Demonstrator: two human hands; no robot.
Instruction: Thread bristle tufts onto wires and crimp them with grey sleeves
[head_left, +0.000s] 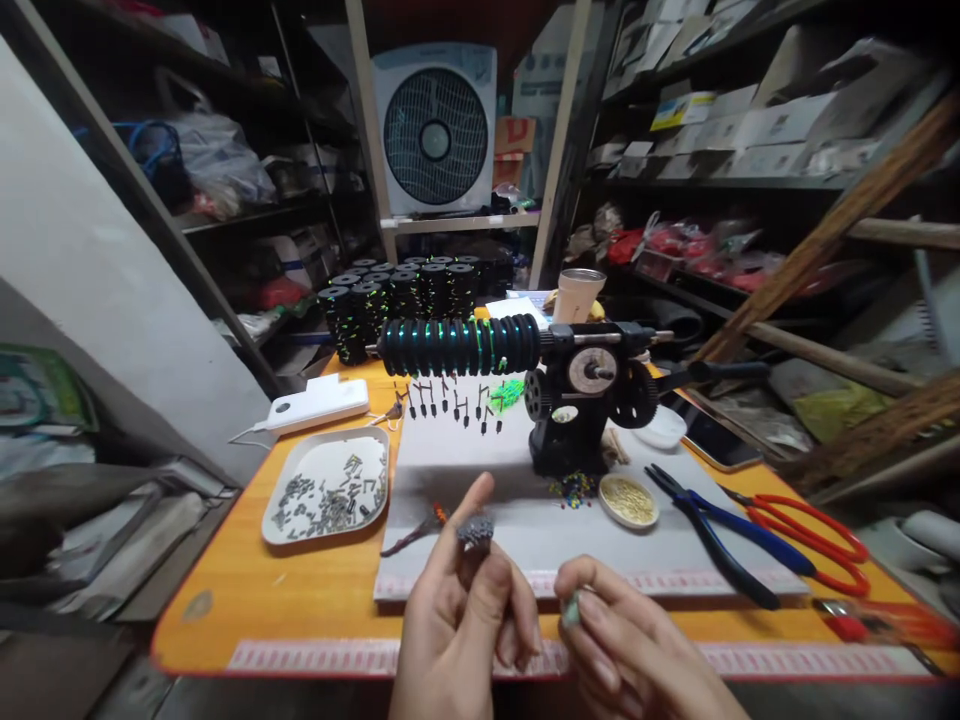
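Note:
My left hand point(469, 610) is closed, index finger stretched out, thumb and fingers round a dark grey clump of small pieces point(475, 531). To its right my right hand point(611, 625) pinches a small pale-green thing point(572, 608) whose kind I cannot make out. The two hands are apart, over the table's front edge. Behind them stands a black hand-crank winding machine point(570, 440) with a grooved black roll point(457, 345) wound with blue-green line. Small dark swivel-like pieces point(456, 408) hang below the roll. A dark cord with an orange part point(420, 528) lies by my left hand.
A white tray of small metal parts point(326, 540) sits left. Coloured beads point(576, 490), a dish of gold bits point(628, 502), blue-handled pliers point(720, 530), red scissors point(825, 530) and a phone point(716, 437) lie right. Black rolls point(397, 290) and a fan point(433, 130) stand behind.

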